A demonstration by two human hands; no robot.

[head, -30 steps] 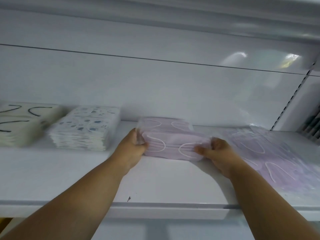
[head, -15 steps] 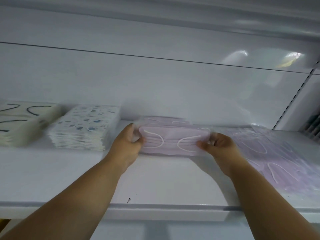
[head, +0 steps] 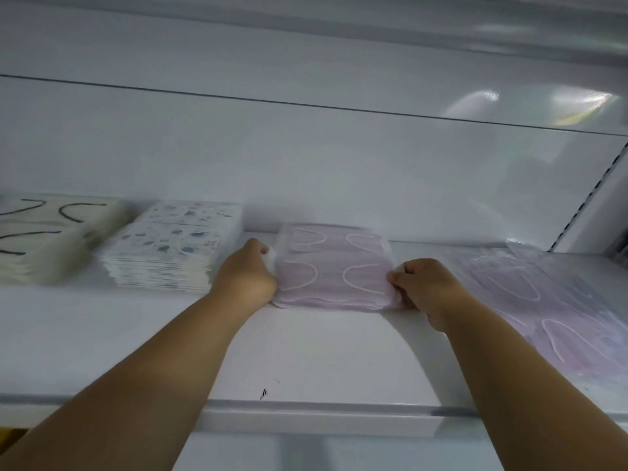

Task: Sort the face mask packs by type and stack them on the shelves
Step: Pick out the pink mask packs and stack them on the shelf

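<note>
a person reaches both bare arms up onto a white shelf [head: 306,362], and between the two hands sits a stack of lilac mask packs [head: 331,266], flat on the shelf board toward its back, close to the white rear panel [head: 306,158]. the left hand [head: 246,278] is pressed against the stack's left edge, its fingers curled round that side and bunching a bit of the clear wrapping near the top corner. the right hand [head: 424,288] grips the stack's right edge, fingers folded in tight with the thumb pinching the front right corner of the plastic. the packs are see-through, showing pale purple masks with white ear loops; the top one lies roughly level, and the front edge of the stack looks slightly ragged, though motion blur keeps the layers from being counted. just to the right, touching or nearly touching the right hand, a loose spread of lilac packs [head: 543,311] lies fanned out across the shelf toward its front edge. to the left of the left hand stands a neat stack of patterned packs [head: 173,249], white with small blue-grey shapes, just beside the wrist. farther left is a pile of cream packs [head: 44,239] with dark ear loops, partly cut off by the picture's edge. a small dark mark [head: 263,393] shows near the shelf's front lip.
</note>
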